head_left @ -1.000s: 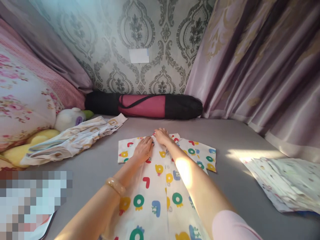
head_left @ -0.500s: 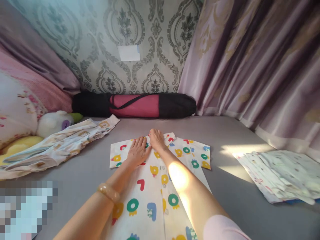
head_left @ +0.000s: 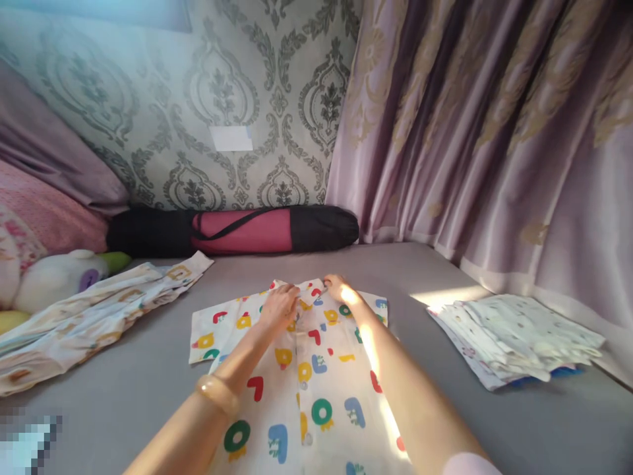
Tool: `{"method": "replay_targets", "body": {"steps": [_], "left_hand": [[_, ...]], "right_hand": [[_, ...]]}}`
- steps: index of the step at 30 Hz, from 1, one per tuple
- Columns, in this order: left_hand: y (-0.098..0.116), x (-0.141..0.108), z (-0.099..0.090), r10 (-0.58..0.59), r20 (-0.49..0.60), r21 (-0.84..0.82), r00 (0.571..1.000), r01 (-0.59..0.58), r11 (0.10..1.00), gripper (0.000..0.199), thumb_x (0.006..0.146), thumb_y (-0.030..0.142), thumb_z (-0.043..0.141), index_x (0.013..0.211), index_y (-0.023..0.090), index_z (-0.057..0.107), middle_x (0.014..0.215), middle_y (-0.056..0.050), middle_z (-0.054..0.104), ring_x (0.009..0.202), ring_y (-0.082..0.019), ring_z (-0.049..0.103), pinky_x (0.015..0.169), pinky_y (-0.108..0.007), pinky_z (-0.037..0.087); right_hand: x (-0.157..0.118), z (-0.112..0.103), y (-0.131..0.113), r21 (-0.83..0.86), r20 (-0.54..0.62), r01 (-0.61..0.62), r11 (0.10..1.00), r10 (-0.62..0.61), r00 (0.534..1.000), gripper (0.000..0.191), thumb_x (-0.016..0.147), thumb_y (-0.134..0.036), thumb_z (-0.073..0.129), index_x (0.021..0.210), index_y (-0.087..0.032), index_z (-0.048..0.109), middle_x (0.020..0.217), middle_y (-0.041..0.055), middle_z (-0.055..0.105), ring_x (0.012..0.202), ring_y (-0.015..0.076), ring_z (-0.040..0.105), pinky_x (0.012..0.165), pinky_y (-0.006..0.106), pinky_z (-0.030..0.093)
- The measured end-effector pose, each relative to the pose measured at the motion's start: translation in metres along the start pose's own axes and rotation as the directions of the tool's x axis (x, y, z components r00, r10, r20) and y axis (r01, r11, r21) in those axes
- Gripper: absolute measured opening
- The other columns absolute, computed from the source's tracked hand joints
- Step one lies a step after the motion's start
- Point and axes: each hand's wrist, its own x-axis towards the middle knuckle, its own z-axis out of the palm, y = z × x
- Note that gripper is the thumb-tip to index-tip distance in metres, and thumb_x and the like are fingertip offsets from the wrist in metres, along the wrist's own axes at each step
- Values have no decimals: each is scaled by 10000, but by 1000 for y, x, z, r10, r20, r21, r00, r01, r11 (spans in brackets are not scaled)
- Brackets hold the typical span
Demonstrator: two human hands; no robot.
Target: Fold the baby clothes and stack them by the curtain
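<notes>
On the grey sheet, directly in front of the person, a white short-sleeved shirt lies spread out, its collar pointing away and its lower part running out of view at the bottom. Red, yellow, green and blue shapes are printed all over it, and a buttoned front runs down its middle. The left hand rests palm down on the shirt just below the collar, its fingers slightly bent; whether they pinch any cloth cannot be told. A pale bracelet circles the left wrist. The right hand is at the other end of the collar, fingers curled at the edge of the cloth, but whether they grip it is too small to tell. Sunlight falls along the right forearm. To the right, well apart from the shirt, sits a stack of light patterned cloth with something blue showing beneath. To the left, a crumpled pale garment stretches beside a white plush toy. Beyond the collar, a long black and dark pink bag with a black strap lies sideways near the patterned wall, its right end close to the purple curtain.
</notes>
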Motion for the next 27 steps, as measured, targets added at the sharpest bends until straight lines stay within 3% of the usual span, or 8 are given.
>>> {"method": "replay_targets", "body": {"steps": [4,7,10,14,18,24,27], "left_hand": [[30,37,19,-141,19,-114,990,142,983,271,893,179,458,1039,187,687,1092,-109,711,1062,-234,634,926,-342,458],[37,57,28,-281,-4,-129,960,278,952,310,928,361,453,945,180,704,1006,-133,729,1031,-297,645,872,-397,459],[38,64,31,-372,-19,-163,928,364,917,378,893,494,497,887,180,709,961,-140,737,1068,-347,619,887,-441,430],[35,64,34,-394,1,-222,919,385,896,299,857,462,563,853,205,717,853,-82,742,978,-284,648,825,-368,449],[32,61,38,-394,-12,-260,919,378,889,216,874,378,560,891,217,704,875,-50,739,934,-238,646,824,-353,450],[32,53,47,-386,-71,-275,920,354,894,181,936,312,492,978,218,641,941,-56,719,1038,-261,584,944,-451,388],[33,49,51,-350,-95,-263,932,316,912,192,957,305,464,1005,227,633,985,-51,711,1081,-263,550,973,-460,355]], "right_hand": [[-7,3,-12,31,40,-27,999,25,999,206,930,-256,522,1052,-232,686,1149,76,687,1090,236,605,899,357,439],[-15,-1,-15,74,51,-5,997,1,999,245,968,-263,443,1101,-235,647,1138,56,690,1097,227,598,924,369,421],[-22,-5,-10,127,74,54,990,-63,995,292,966,-204,404,1135,-262,634,1071,18,716,1045,192,628,896,314,432],[-31,-5,-6,193,69,107,975,-122,990,377,976,-179,348,1255,-264,587,1176,22,695,1108,167,612,909,271,425],[-36,-1,-7,183,22,126,975,-132,991,403,961,-142,363,1312,-232,541,1276,48,647,1196,182,553,1010,322,337],[-41,4,4,2,-101,34,999,-34,994,221,978,-225,425,1048,-205,634,1132,70,676,1099,227,549,932,351,310],[-42,9,9,-60,-153,-21,998,12,988,191,970,-209,437,1011,-200,624,1086,67,671,1044,226,547,880,345,312]]}}
